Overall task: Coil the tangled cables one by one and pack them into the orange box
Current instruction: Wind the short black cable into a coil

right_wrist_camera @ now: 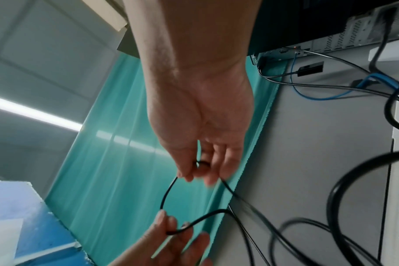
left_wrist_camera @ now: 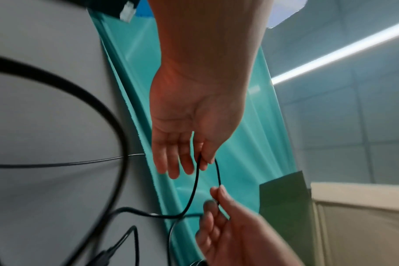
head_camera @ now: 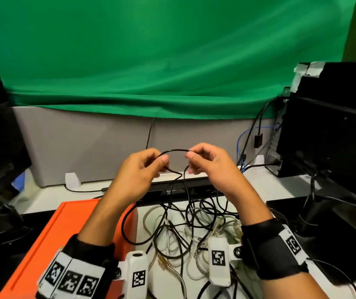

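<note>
The black cable [head_camera: 176, 150] arches between your two hands, raised above the desk [head_camera: 265, 182]. Your left hand [head_camera: 137, 171] pinches it between thumb and forefinger, with the other fingers [left_wrist_camera: 171, 162] fairly straight and spread below the pinch. Your right hand [head_camera: 210, 167] pinches the same cable at the arch's other end, thumb against the fingertips, the rest of its fingers [right_wrist_camera: 226, 165] loosely extended. From each pinch the cable drops away beneath your fingers and runs down into the tangled cables [head_camera: 185, 231], a heap of black, white and clear leads lying on the desk under your wrists. In the left wrist view the strand loops from your left fingertips across to your right fingertips; the right wrist view shows the same short loop from the other side, with more black leads blurred beyond your fingers.

The orange box [head_camera: 50, 240] sits below your left forearm, just beside the heap on its left edge; one black loop from the heap lies against the box's near corner. Whether the box is open cannot be told from here. Beyond your fingertips hangs a green cloth [head_camera: 151, 61] over a grey partition [head_camera: 86, 143].
</note>
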`<state>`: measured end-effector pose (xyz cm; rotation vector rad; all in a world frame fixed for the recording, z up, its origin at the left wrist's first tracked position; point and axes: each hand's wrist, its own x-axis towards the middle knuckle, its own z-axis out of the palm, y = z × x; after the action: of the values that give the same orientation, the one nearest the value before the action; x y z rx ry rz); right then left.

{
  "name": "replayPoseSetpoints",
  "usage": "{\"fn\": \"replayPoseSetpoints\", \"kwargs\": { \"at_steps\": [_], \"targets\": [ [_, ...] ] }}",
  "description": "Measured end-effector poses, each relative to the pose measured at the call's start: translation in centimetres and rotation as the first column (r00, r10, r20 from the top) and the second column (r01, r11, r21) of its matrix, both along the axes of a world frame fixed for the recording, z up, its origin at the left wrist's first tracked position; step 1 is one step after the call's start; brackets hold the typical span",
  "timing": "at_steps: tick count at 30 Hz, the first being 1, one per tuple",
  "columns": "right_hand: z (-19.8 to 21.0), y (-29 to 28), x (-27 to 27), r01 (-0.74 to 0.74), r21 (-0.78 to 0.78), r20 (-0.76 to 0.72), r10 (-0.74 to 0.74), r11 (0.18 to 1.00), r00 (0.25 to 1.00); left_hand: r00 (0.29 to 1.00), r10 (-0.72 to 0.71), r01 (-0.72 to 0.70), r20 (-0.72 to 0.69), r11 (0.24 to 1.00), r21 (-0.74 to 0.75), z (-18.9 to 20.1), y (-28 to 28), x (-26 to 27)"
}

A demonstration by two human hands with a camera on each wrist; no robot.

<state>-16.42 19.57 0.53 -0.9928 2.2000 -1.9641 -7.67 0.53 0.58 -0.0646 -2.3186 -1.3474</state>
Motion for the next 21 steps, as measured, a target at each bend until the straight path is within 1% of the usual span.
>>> {"fn": "replayPoseSetpoints", "kwargs": {
  "at_steps": [1, 2, 3, 4, 5, 6, 7, 8, 9, 10, 11, 12, 13, 14, 15, 16, 17, 18, 19, 20, 21],
  "targets": [
    [-0.1, 0.1, -0.1, 0.068, -0.006, -0.061, -0.068, 0.998, 0.996, 1.000, -0.018, 0.018, -0.012, 0.999, 0.032, 0.5, 0.0, 0.5],
    [-0.1, 0.0, -0.1, 0.130, -0.007, -0.132, -0.129, 0.992, 0.983, 0.997, -0.070, 0.072, -0.023, 0.992, 0.106, 0.8, 0.0, 1.0],
    [0.0, -0.2, 0.0, 0.173, -0.008, -0.203, -0.171, 0.985, 0.964, 0.988, -0.148, 0.154, -0.042, 0.966, 0.206, 1.3, 0.2, 1.6],
    [0.0, -0.1, 0.1, 0.201, -0.020, -0.256, -0.200, 0.979, 0.946, 0.968, -0.246, 0.251, -0.055, 0.921, 0.298, 1.7, 0.6, 1.9],
    [0.3, -0.2, 0.4, 0.202, -0.030, -0.290, -0.202, 0.979, 0.936, 0.941, -0.327, 0.332, -0.081, 0.860, 0.386, 2.2, 0.9, 2.4],
    [0.5, -0.2, 0.7, 0.193, -0.036, -0.307, -0.195, 0.980, 0.932, 0.921, -0.375, 0.381, -0.105, 0.812, 0.443, 2.4, 1.0, 2.7],
    [0.8, -0.2, 1.0, 0.191, -0.046, -0.311, -0.196, 0.981, 0.930, 0.914, -0.391, 0.397, -0.112, 0.796, 0.457, 2.5, 1.1, 3.0],
    [1.0, 0.0, 1.1, 0.207, -0.065, -0.321, -0.217, 0.976, 0.922, 0.922, -0.375, 0.377, -0.093, 0.822, 0.426, 2.4, 1.0, 2.9],
    [1.3, 0.3, 1.2, 0.246, -0.095, -0.341, -0.264, 0.965, 0.902, 0.938, -0.343, 0.340, -0.057, 0.869, 0.359, 2.3, 0.8, 2.9],
    [1.6, 0.5, 1.3, 0.300, -0.138, -0.362, -0.330, 0.944, 0.872, 0.951, -0.308, 0.304, -0.027, 0.916, 0.261, 2.0, 0.6, 2.9],
    [2.1, 0.8, 1.5, 0.343, -0.191, -0.365, -0.391, 0.920, 0.845, 0.960, -0.281, 0.279, -0.012, 0.948, 0.151, 2.0, 0.5, 2.9],
    [2.5, 1.0, 1.7, 0.361, -0.240, -0.341, -0.427, 0.901, 0.838, 0.965, -0.261, 0.262, -0.017, 0.964, 0.046, 1.9, 0.6, 2.8],
    [2.9, 1.1, 2.1, 0.345, -0.262, -0.292, -0.415, 0.901, 0.862, 0.970, -0.240, 0.239, -0.045, 0.971, -0.028, 1.9, 0.8, 2.8],
    [3.2, 1.0, 2.6, 0.296, -0.245, -0.232, -0.352, 0.923, 0.907, 0.970, -0.220, 0.218, -0.102, 0.976, -0.032, 1.9, 1.1, 2.7],
    [3.4, 0.8, 3.2, 0.212, -0.214, -0.163, -0.249, 0.954, 0.955, 0.965, -0.196, 0.204, -0.172, 0.978, 0.031, 1.9, 1.6, 2.6],
    [3.4, 0.3, 3.8, 0.117, -0.183, -0.102, -0.137, 0.976, 0.985, 0.954, -0.176, 0.214, -0.242, 0.967, 0.141, 2.0, 2.0, 2.4],
    [3.2, -0.1, 4.4, 0.038, -0.154, -0.071, -0.050, 0.987, 0.996, 0.940, -0.167, 0.248, -0.299, 0.933, 0.259, 2.1, 2.3, 2.2],
    [3.0, -0.7, 4.7, 0.011, -0.104, -0.101, -0.022, 0.995, 0.995, 0.922, -0.177, 0.305, -0.344, 0.880, 0.365, 2.0, 2.5, 2.0],
    [2.7, -1.3, 5.0, 0.041, -0.031, -0.174, -0.046, 0.999, 0.984, 0.908, -0.196, 0.358, -0.370, 0.822, 0.442, 2.0, 2.5, 1.9],
    [2.4, -1.7, 5.1, 0.105, 0.047, -0.259, -0.089, 0.993, 0.962, 0.899, -0.213, 0.394, -0.382, 0.775, 0.494, 2.0, 2.6, 1.8],
    [2.2, -2.1, 5.1, 0.159, 0.106, -0.307, -0.120, 0.982, 0.944, 0.900, -0.215, 0.400, -0.380, 0.756, 0.518, 2.0, 2.5, 1.7]
  ]
}}
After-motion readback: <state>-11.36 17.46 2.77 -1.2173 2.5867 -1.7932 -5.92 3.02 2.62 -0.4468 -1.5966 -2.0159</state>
